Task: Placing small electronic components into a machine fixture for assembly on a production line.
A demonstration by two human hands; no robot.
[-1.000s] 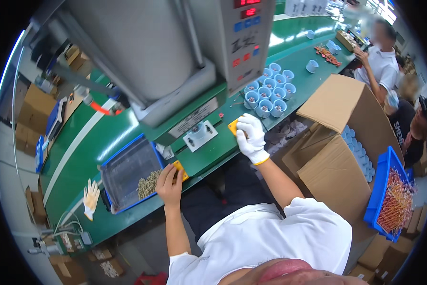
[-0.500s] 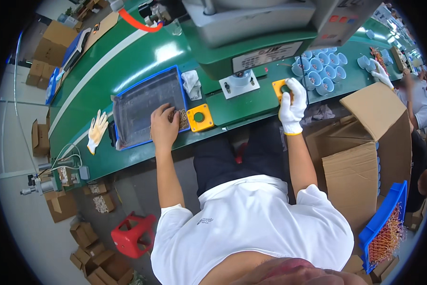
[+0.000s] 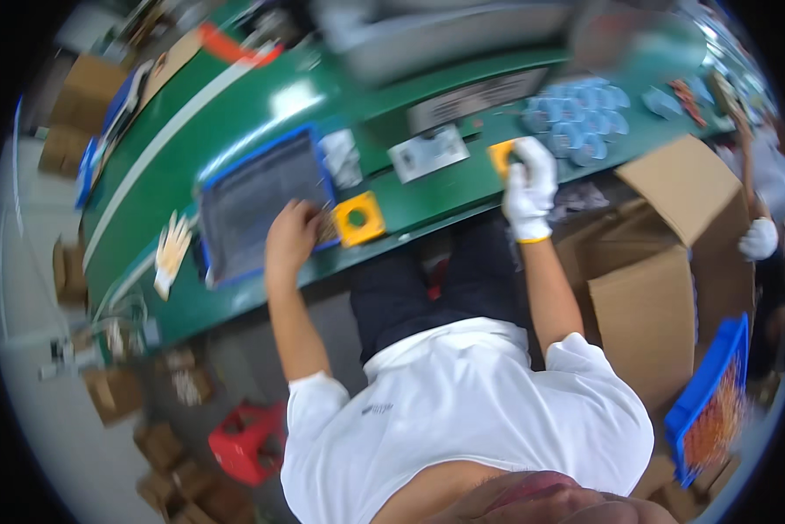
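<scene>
My bare left hand (image 3: 291, 234) is at the right side of a blue-rimmed tray (image 3: 261, 188) with a dark lining. Its fingers are drawn together beside a small heap of brownish parts (image 3: 327, 227); motion blur hides what is between them. In a white knit glove, my right hand (image 3: 530, 188) curls over a yellow button box (image 3: 500, 157), covering most of it. A second yellow box (image 3: 358, 219) with a green button stands right of the tray. Between the two boxes, a pale metal plate (image 3: 427, 155) lies under a large green-and-grey machine (image 3: 471, 96).
Light-blue cups (image 3: 576, 118) crowd the bench at the right. A white cloth (image 3: 341, 157) and a loose glove (image 3: 172, 253) flank the tray. An open carton (image 3: 641, 306), a blue crate (image 3: 707, 402) and a red stool (image 3: 248, 441) surround me. A co-worker's gloved hand (image 3: 759, 238) is at far right.
The whole view has shifted slightly and blurred. My left fingers have drawn closer together over the parts. The co-worker's gloved hand has moved from the cups down beside the carton.
</scene>
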